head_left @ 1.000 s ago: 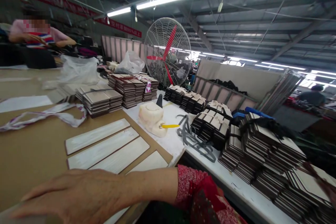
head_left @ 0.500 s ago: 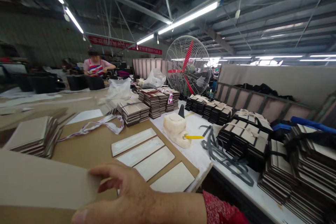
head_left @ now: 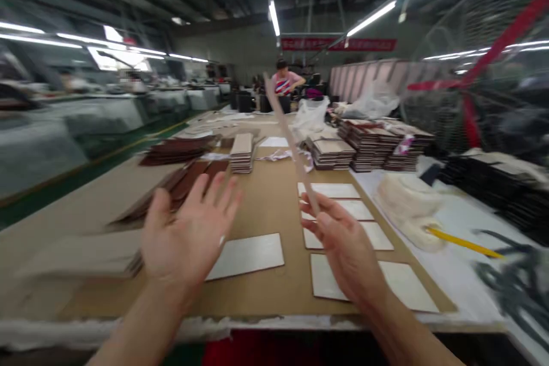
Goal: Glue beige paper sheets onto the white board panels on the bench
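Note:
My right hand (head_left: pixel 349 240) grips a thin, flat beige board (head_left: pixel 288 134) by its lower end. The board stands tilted and nearly edge-on to me, its top leaning left. To the left, my left hand (head_left: pixel 186 234) is raised with its palm showing and fingers spread, holding nothing. Partly behind that hand, a white-faced board (head_left: pixel 253 256) lies flat on the brown work surface (head_left: pixel 261 206). Several more white-faced boards (head_left: pixel 332 190) lie in a row by my right hand, which covers parts of them.
At the right stand a cream-coloured tub (head_left: pixel 407 200) with a yellow handle (head_left: pixel 465 242) and grey straps (head_left: pixel 514 286). Stacked boards (head_left: pixel 371 146) rise farther back. Dark red-brown pieces (head_left: pixel 175 150) and beige pieces (head_left: pixel 86 254) lie left. A person (head_left: pixel 285 80) works beyond the table.
The view has swung left. My right hand has lifted the beige board from low on the left to an upright, edge-on position. My left hand has come into view, open.

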The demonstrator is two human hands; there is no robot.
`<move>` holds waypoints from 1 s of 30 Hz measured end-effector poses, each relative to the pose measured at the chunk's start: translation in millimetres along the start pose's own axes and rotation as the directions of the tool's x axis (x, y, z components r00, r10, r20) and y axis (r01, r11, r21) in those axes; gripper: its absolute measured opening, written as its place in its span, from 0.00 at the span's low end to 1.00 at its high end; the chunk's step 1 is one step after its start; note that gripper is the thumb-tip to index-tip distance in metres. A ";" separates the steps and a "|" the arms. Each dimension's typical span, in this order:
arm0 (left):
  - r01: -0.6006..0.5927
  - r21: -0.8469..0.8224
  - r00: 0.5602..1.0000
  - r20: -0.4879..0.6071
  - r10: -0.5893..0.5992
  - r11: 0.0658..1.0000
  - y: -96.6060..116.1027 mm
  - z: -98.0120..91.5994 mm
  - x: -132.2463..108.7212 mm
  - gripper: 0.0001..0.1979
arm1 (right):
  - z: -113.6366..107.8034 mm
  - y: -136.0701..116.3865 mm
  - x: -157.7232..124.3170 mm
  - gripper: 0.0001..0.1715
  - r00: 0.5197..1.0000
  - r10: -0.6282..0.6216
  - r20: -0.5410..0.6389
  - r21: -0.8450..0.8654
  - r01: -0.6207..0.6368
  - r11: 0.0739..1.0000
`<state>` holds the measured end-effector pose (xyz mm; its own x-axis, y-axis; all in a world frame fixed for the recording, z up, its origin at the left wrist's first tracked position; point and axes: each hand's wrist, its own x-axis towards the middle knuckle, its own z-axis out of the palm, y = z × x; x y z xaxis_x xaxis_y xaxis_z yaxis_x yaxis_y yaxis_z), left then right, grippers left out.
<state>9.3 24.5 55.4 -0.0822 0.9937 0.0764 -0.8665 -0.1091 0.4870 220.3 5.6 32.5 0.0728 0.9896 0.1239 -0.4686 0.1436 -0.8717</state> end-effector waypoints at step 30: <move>-0.026 0.072 0.969 0.245 0.008 0.997 -98.1 11.6 -76.5 0.36 | 63.3 36.3 22.7 0.29 0.884 -0.447 -0.139 -0.141 0.429 0.892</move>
<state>106.3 -41.1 11.9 0.0341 0.9561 0.2911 -0.8264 -0.1368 0.5462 149.2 33.6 33.6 0.3956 0.8098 0.4333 -0.2626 0.5518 -0.7916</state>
